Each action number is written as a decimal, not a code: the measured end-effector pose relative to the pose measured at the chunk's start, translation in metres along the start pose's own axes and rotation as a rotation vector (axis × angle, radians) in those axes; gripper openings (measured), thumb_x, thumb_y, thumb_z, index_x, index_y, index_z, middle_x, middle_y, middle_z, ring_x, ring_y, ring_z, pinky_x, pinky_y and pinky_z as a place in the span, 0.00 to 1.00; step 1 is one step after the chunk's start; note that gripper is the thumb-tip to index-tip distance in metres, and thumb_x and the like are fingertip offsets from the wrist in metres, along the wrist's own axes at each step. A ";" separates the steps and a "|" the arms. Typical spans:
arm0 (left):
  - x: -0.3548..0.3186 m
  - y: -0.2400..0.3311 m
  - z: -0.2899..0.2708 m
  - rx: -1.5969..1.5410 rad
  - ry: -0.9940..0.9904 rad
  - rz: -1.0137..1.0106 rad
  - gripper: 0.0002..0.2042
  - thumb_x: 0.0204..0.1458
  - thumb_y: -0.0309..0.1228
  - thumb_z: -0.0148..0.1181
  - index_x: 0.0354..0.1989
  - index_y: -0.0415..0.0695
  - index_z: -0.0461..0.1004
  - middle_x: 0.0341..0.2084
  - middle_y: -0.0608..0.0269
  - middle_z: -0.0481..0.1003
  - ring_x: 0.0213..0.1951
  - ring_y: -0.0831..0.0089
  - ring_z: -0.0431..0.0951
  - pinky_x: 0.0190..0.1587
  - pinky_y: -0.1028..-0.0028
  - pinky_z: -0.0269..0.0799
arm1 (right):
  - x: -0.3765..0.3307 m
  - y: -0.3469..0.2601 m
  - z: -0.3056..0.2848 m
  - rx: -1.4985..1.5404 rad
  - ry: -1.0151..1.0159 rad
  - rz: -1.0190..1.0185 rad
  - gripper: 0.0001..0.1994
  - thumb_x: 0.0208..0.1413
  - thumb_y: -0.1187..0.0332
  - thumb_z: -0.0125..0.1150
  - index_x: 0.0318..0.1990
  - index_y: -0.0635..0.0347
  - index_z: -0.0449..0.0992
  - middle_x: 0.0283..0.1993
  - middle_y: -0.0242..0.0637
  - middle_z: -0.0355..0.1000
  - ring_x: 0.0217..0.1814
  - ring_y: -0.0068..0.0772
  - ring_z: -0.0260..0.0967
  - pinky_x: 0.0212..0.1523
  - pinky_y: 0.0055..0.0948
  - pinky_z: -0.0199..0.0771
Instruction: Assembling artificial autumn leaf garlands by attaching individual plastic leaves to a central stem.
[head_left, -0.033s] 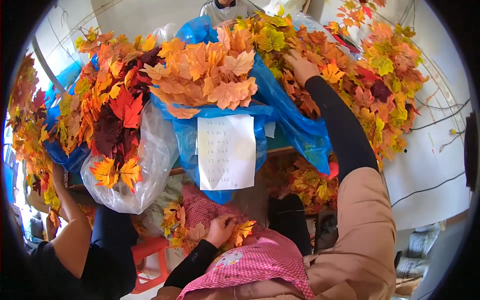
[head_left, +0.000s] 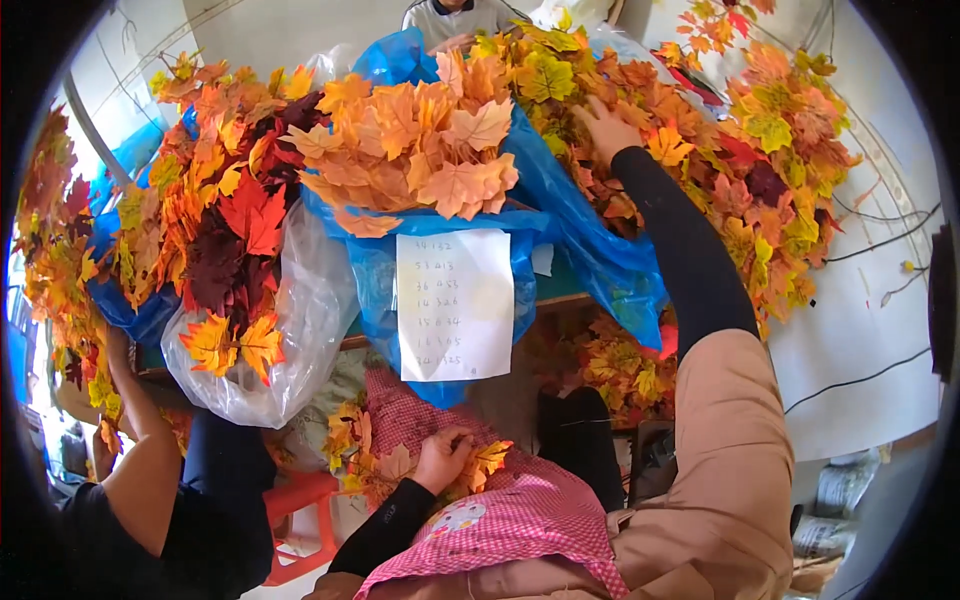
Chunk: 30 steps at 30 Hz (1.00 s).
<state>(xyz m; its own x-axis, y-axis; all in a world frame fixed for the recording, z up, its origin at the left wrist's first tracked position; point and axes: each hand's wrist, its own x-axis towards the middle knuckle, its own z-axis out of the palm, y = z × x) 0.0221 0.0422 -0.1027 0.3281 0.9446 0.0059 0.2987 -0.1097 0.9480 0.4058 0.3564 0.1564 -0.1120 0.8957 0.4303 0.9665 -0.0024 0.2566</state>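
My left hand [head_left: 443, 460] is closed over my lap, gripping a garland of artificial maple leaves [head_left: 489, 463]. Orange and yellow leaves show on both sides of that hand, and the stem inside its fingers is hidden. On the far right of the table, my right hand [head_left: 608, 132] reaches into a heap of orange and green artificial leaves [head_left: 640, 95]. Its fingers are stretched out, touching the leaves, with nothing visibly held. Peach-orange leaves [head_left: 425, 130] fill a blue plastic bag [head_left: 365, 265] in front of me.
A white paper sheet [head_left: 455, 305] hangs on the blue bag's front. To its left stands a clear bag [head_left: 310, 330] with red and dark maroon leaves [head_left: 250, 215]. A co-worker's arm [head_left: 150, 460] is at the left, near a red stool [head_left: 300, 520]. Another person [head_left: 460, 25] sits opposite.
My right hand has shifted very slightly among the leaves. My left hand stays where it was.
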 end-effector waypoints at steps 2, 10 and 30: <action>0.003 0.005 -0.001 -0.024 -0.004 -0.027 0.06 0.51 0.24 0.60 0.36 0.36 0.76 0.28 0.57 0.77 0.30 0.75 0.76 0.34 0.74 0.72 | 0.021 0.033 0.036 -0.003 0.038 0.055 0.15 0.53 0.68 0.53 0.50 0.49 0.73 0.50 0.42 0.70 0.51 0.47 0.68 0.48 0.43 0.71; 0.013 0.015 -0.001 -0.038 -0.100 -0.110 0.06 0.51 0.24 0.59 0.36 0.36 0.75 0.27 0.56 0.76 0.29 0.75 0.75 0.32 0.74 0.71 | -0.010 0.062 -0.035 0.792 0.345 0.437 0.26 0.53 0.45 0.58 0.37 0.65 0.77 0.37 0.51 0.74 0.41 0.42 0.73 0.41 0.38 0.69; 0.027 0.141 -0.023 -0.357 -0.183 0.201 0.06 0.54 0.25 0.57 0.38 0.37 0.75 0.58 0.51 0.66 0.53 0.69 0.70 0.51 0.73 0.67 | -0.312 -0.164 -0.090 0.438 -0.157 -0.337 0.16 0.46 0.69 0.58 0.45 0.56 0.72 0.38 0.34 0.68 0.43 0.38 0.65 0.43 0.34 0.64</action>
<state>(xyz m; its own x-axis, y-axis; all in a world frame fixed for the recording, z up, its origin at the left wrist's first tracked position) 0.0523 0.0591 0.0386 0.5111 0.8414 0.1757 -0.1050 -0.1417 0.9843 0.2611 0.0373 0.0582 -0.4271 0.8706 0.2443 0.8926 0.4491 -0.0402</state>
